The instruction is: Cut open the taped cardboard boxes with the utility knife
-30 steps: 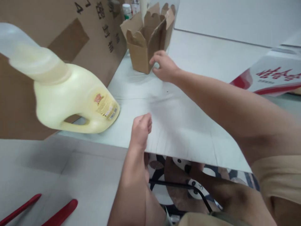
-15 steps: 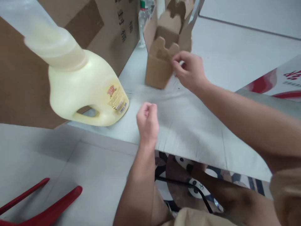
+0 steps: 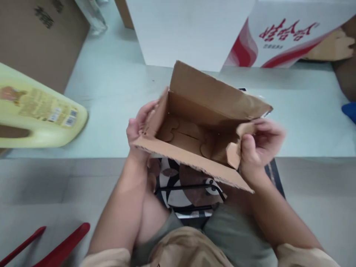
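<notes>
An open brown cardboard box [image 3: 191, 107] is held over the front edge of the table, its open top tilted toward me and its flaps spread. Inside, the interlocked bottom flaps show and nothing lies on them. My left hand [image 3: 139, 128] grips the box's left end, with its fingers partly hidden behind the cardboard. At the right end, my right hand [image 3: 260, 144] pinches a notched end flap between thumb and fingers.
A pale yellow jug [image 3: 41, 115] with a handle stands at left, before a large brown carton [image 3: 36, 40]. White and red printed boxes [image 3: 278, 40] line the table's [image 3: 111, 85] back. Red bars [image 3: 63, 244] show at lower left, a blue object [image 3: 349, 111] at far right.
The cardboard box has come from the back of the table to in front of me, now held in both hands. My view has swung right, so the yellow jug appears further left.
</notes>
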`<state>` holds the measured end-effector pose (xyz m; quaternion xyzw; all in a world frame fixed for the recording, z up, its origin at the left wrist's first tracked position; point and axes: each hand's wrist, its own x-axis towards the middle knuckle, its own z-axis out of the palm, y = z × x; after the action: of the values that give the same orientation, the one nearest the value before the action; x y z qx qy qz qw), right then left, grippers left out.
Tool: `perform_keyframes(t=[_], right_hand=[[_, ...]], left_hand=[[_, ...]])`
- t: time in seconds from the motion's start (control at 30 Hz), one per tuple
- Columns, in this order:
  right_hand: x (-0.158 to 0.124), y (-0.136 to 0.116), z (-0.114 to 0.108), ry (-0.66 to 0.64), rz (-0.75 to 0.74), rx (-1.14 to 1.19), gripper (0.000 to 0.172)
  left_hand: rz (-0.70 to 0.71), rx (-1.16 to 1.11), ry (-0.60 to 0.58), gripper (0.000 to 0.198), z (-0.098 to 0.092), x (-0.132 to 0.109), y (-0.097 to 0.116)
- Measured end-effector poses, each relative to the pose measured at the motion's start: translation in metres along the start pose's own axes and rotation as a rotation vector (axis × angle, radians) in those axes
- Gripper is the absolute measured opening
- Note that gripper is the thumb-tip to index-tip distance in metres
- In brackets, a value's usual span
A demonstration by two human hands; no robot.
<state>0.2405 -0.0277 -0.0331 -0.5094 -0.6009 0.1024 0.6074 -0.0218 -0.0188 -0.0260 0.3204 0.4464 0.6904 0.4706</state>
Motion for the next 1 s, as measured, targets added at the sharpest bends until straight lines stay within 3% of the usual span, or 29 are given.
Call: perform_keyframes(t=[0.13, 0.23, 0.37, 0.47, 0.5, 0.6, 0.8, 0.9, 1.0], right_hand=[[0.005, 0.014, -0.016, -0.163, 0.242, 0.106, 0.051], [0.004, 0.021, -0.025, -0.301, 0.387, 0.105, 0.061], [-0.001, 0.031, -0.023, -0.267, 0.412, 0.209, 0.058], [-0.001, 0.034, -0.017, -0.237, 0.393, 0.290, 0.047], [0.000, 0.035, -0.016, -0.234, 0.373, 0.295, 0.041], [0.002, 0.035, -0.017, -0.251, 0.283, 0.309, 0.031], [0.006, 0.035, -0.022, -0.343, 0.251, 0.197, 0.056], [0.007, 0.034, -0.022, -0.335, 0.247, 0.183, 0.047], [0.005, 0.035, -0.020, -0.340, 0.218, 0.213, 0.043]], left_hand=[[0.026, -0.080, -0.163, 0.058, 0.025, -0.007, -0.023], [0.020, -0.075, -0.184, 0.051, 0.038, -0.003, -0.031], [0.278, 0.089, 0.038, 0.039, 0.055, -0.008, -0.035], [0.479, 0.132, 0.191, 0.058, 0.065, -0.021, -0.036], [0.532, 0.137, 0.174, 0.061, 0.066, -0.024, -0.036], [0.568, 0.194, 0.089, 0.056, 0.064, -0.028, -0.039], [0.522, 0.339, 0.086, 0.041, 0.047, -0.019, -0.045], [0.560, 0.361, 0.076, 0.044, 0.043, -0.017, -0.044], [0.567, 0.431, -0.012, 0.033, 0.039, -0.015, -0.040]])
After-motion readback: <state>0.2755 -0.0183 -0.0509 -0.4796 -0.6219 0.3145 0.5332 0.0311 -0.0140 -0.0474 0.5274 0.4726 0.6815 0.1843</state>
